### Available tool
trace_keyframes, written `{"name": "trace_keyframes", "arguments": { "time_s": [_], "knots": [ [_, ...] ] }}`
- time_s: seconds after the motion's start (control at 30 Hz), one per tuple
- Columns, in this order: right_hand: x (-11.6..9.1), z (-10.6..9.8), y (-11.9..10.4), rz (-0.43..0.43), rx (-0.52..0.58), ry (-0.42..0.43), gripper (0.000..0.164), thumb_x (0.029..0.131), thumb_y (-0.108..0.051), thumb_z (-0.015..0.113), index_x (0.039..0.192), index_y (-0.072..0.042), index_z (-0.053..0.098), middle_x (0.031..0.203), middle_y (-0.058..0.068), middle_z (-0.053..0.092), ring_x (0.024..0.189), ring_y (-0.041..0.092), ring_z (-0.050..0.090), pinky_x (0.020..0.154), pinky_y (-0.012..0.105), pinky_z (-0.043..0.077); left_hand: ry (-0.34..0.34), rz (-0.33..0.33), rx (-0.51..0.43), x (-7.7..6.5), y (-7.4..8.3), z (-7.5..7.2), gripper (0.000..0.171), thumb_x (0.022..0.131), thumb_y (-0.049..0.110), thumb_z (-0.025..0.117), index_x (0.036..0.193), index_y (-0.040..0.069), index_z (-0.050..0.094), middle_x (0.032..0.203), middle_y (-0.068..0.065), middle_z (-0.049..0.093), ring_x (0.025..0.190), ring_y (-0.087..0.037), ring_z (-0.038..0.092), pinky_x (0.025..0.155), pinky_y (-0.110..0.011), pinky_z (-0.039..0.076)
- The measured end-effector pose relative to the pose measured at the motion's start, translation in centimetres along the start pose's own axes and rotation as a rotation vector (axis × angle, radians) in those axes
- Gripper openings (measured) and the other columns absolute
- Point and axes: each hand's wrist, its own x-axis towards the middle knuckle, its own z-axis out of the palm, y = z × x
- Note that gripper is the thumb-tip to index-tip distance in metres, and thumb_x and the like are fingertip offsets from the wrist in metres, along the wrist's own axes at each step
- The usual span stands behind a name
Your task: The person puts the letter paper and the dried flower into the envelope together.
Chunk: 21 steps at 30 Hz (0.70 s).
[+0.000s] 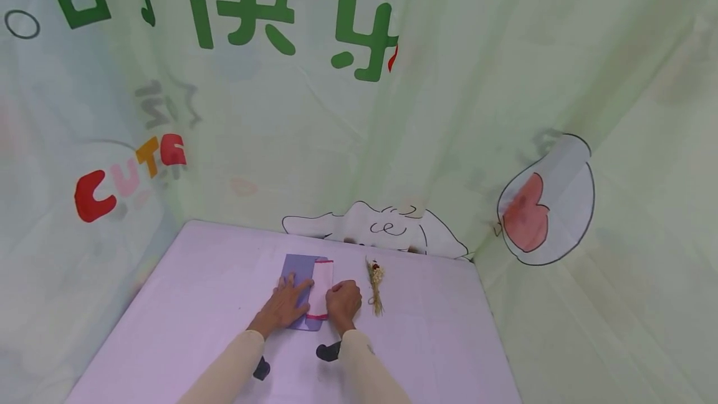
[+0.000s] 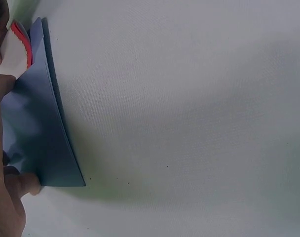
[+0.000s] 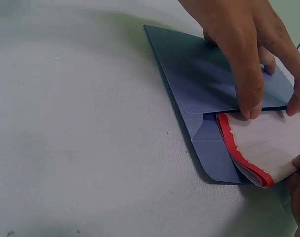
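A blue-purple envelope (image 1: 295,264) lies on the table, its opening facing right. Part of a folded white sheet of letter paper (image 1: 321,285) with red edges sticks out of that opening; the rest is hidden inside. My left hand (image 1: 285,304) is spread over the envelope and presses it down, thumb and a fingertip right at the opening's edge in the right wrist view. With curled fingers, my right hand (image 1: 344,305) pinches the outer, folded side of the letter paper (image 3: 268,143). In the left wrist view, a corner of the envelope (image 2: 46,123) projects past the left hand.
Just right of the right hand lies a small bunch of dried flowers (image 1: 375,285) tied at the stems. The pale purple table (image 1: 437,341) is bounded by a printed curtain (image 1: 449,142) at the back and sides.
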Motion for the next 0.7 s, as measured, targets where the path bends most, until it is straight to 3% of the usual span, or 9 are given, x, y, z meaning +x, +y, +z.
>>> {"name": "trace_keyframes", "arguments": {
  "time_s": [0.33,0.7],
  "knots": [
    [-0.2,0.2,-0.4,0.003,0.009,-0.023,0.017,0.083,-0.003,0.088,0.071,-0.006,0.077,0.071,0.008,0.074,0.074,0.03,0.069,0.083,0.051,0.059,-0.017,-0.028,-0.024,-0.3,0.3,-0.2,0.061,0.104,0.036,0.071,0.16,0.022,0.052,0.174,-0.035,0.028,0.159,-0.066,0.027,0.122,-0.078,0.033],
    [-0.2,1.6,-0.3,0.017,0.027,-0.051,0.016,0.085,-0.006,0.087,0.073,-0.007,0.076,0.072,0.007,0.072,0.075,0.027,0.067,0.083,0.049,0.059,-0.009,-0.01,-0.044,-0.3,0.1,-0.3,0.059,0.104,0.035,0.07,0.159,0.02,0.053,0.173,-0.037,0.029,0.157,-0.068,0.027,0.12,-0.08,0.034]
  ]
}}
